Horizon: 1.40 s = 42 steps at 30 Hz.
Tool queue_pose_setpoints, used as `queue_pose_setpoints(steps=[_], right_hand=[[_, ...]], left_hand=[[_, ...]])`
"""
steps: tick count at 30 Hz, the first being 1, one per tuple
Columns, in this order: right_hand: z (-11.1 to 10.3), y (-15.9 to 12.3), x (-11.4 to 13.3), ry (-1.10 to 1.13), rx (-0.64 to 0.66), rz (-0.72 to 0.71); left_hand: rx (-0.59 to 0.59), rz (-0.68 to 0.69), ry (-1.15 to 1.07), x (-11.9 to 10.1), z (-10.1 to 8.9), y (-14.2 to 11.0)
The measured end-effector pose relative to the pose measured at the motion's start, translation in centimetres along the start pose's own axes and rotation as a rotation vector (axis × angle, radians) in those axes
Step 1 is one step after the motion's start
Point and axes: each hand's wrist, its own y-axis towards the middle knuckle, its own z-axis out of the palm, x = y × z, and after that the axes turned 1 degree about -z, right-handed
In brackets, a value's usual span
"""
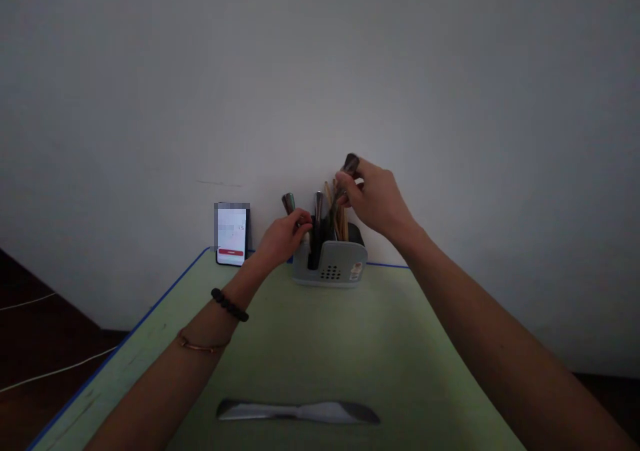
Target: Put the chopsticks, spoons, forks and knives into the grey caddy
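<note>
A grey cutlery holder (330, 263) stands at the far end of the green table (320, 344), against the wall. Several utensils and wooden chopsticks (342, 219) stick up out of it. My left hand (283, 237) is closed around the holder's left edge, next to a metal utensil handle (289, 203). My right hand (373, 199) is above the holder, its fingers pinched on the dark top end of a utensil (350, 165) that still reaches down into the holder.
A metal knife (298, 411) lies flat across the near part of the table. A phone (231, 234) with a lit screen leans upright against the wall at the table's far left. White cables (55, 369) run over the dark floor on the left.
</note>
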Motion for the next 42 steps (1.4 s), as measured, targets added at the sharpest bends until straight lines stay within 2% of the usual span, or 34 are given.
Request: queue_pose_setpoints(steps=[4,9,12,16,20,26,31,35,42], right_hand=[[1.4,-0.1,0.0,-0.089,0.058,-0.012],[3.3,-0.3,-2.8,-0.132,0.178,0.075],[4.2,-0.6,-4.3,-0.13,0.191,0.142],[4.9,-0.8,-4.6,-0.177,0.215,0.102],[5.0,-0.5,-3.8,-0.322,0.285,0.04],[4.9,-0.3,-3.1,-0.522,0.165,-0.089],[5.0,0.2,-2.8,-0.756,0.203,-0.148],[5.0,0.5,-2.9,-0.767,0.276,-0.103],[4.4,-0.6,-3.5,-0.709,0.3,-0.108]], left_hand=[[0.02,0.002,0.002,-0.2,0.0,-0.2],[0.069,0.026,-0.015,0.1,-0.2,-1.0],[0.049,0.056,-0.036,0.5,0.1,-1.6],[0.015,0.076,-0.076,0.8,0.6,-2.2],[0.04,0.084,-0.06,0.8,0.5,-2.4],[0.057,0.079,0.014,0.6,0.6,-2.6],[0.041,0.001,0.078,0.1,0.6,-2.7],[0.036,0.061,0.035,-0.2,0.6,-2.8],[0.041,0.14,0.055,-0.9,0.9,-2.7]])
